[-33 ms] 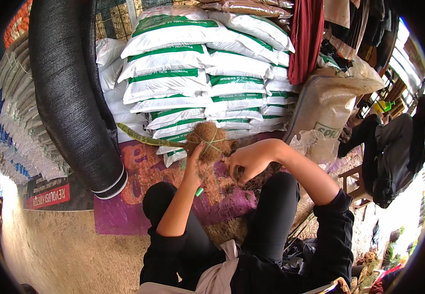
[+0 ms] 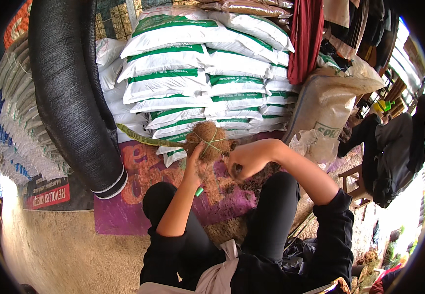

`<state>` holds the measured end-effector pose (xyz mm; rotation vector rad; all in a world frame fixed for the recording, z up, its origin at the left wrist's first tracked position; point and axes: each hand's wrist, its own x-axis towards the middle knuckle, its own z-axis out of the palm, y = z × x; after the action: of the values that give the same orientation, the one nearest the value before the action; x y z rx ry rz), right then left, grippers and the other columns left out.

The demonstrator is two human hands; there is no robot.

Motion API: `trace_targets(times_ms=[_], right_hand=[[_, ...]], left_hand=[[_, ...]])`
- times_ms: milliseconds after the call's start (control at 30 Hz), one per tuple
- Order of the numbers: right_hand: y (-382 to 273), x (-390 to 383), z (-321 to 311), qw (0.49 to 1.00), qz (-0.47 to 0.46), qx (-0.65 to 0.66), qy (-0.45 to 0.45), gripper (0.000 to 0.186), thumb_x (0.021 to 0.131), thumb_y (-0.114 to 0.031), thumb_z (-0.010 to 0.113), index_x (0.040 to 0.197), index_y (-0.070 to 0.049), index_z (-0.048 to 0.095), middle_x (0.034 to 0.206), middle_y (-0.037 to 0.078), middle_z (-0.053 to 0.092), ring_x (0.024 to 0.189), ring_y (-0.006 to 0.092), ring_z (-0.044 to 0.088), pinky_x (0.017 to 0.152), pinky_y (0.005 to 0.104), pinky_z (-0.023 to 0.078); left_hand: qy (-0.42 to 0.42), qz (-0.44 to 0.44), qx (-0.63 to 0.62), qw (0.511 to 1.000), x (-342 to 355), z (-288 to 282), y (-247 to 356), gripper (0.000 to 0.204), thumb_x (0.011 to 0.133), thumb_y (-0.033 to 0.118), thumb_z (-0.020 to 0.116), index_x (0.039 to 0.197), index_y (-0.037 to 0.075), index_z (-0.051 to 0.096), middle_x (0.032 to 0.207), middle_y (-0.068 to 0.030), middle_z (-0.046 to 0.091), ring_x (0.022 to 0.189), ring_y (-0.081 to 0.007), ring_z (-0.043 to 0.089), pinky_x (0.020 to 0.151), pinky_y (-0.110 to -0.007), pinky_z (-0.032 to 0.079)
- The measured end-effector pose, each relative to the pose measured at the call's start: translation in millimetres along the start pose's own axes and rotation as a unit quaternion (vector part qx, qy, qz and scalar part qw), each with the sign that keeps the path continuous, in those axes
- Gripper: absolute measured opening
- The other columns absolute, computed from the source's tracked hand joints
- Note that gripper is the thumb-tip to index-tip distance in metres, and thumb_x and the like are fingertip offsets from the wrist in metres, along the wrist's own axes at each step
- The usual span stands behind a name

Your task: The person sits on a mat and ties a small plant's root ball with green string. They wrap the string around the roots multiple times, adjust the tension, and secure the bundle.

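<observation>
My left hand (image 2: 196, 164) is closed round a brown coconut-fibre ball (image 2: 206, 138) wound crosswise with light green string (image 2: 216, 141). From the ball's left side sticks out a long mottled green leaf (image 2: 146, 140). A small green piece (image 2: 199, 191) shows beside my left wrist; what it belongs to is hidden. Just right of the ball, my right hand (image 2: 251, 159) has its fingers curled in a pinch. Whatever may be between those fingertips is too small to make out. Both hands are above a purple printed sheet (image 2: 119, 215) on the ground, in front of my knees.
White and green sacks (image 2: 168, 56) are stacked ahead. A thick black roll of netting (image 2: 60, 98) leans at the left, beside piled grey-white bags (image 2: 24, 108). To the right stand a large beige sack (image 2: 322, 105) and dark hanging clothes (image 2: 391, 152). Loose brown fibre (image 2: 259, 181) lies near my right knee.
</observation>
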<state>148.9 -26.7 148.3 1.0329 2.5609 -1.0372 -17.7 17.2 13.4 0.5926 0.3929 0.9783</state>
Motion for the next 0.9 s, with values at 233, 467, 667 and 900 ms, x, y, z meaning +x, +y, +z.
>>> trace_targets(times_ms=[233, 467, 667, 900], right_hand=[[-1, 16, -23, 0.973, 0.074, -0.043, 0.213, 0.019, 0.072, -0.019, 0.058, 0.081, -0.004, 0.064, 0.068, 0.014, 0.061, 0.066, 0.0287, 0.059, 0.061, 0.0367, 0.045], [7, 22, -23, 0.966, 0.064, -0.034, 0.249, 0.021, 0.072, -0.02, 0.06, 0.083, -0.003, 0.065, 0.071, 0.016, 0.06, 0.066, 0.0296, 0.058, 0.063, 0.0368, 0.044], [11, 21, -26, 0.969, 0.071, 0.022, 0.234, 0.021, 0.072, -0.019, 0.061, 0.084, -0.002, 0.064, 0.072, 0.017, 0.061, 0.066, 0.0287, 0.057, 0.064, 0.0359, 0.043], [0, 10, -36, 0.969, 0.069, -0.013, 0.236, 0.02, 0.073, -0.019, 0.061, 0.083, -0.001, 0.063, 0.069, 0.016, 0.059, 0.066, 0.028, 0.056, 0.063, 0.0357, 0.043]], left_hand=[[0.009, 0.015, 0.043, 0.999, 1, 0, -1, 0.044, 0.08, 0.018, 0.064, 0.118, 0.006, 0.046, 0.112, -0.0069, 0.054, 0.1, -0.0181, 0.056, 0.085, -0.032, 0.047], [0.01, 0.043, 0.148, 0.988, -6, 3, 1, 0.05, 0.071, 0.017, 0.072, 0.114, 0.008, 0.05, 0.105, -0.0041, 0.057, 0.095, -0.0137, 0.055, 0.082, -0.029, 0.044], [-0.019, 0.054, 0.15, 0.987, -5, 5, -1, 0.049, 0.07, 0.011, 0.072, 0.114, 0.005, 0.05, 0.102, -0.0036, 0.058, 0.096, -0.0134, 0.055, 0.083, -0.029, 0.044], [-0.006, 0.061, 0.18, 0.982, -6, 7, -1, 0.048, 0.074, 0.009, 0.07, 0.116, 0.005, 0.048, 0.108, -0.0059, 0.056, 0.1, -0.0159, 0.054, 0.086, -0.031, 0.044]])
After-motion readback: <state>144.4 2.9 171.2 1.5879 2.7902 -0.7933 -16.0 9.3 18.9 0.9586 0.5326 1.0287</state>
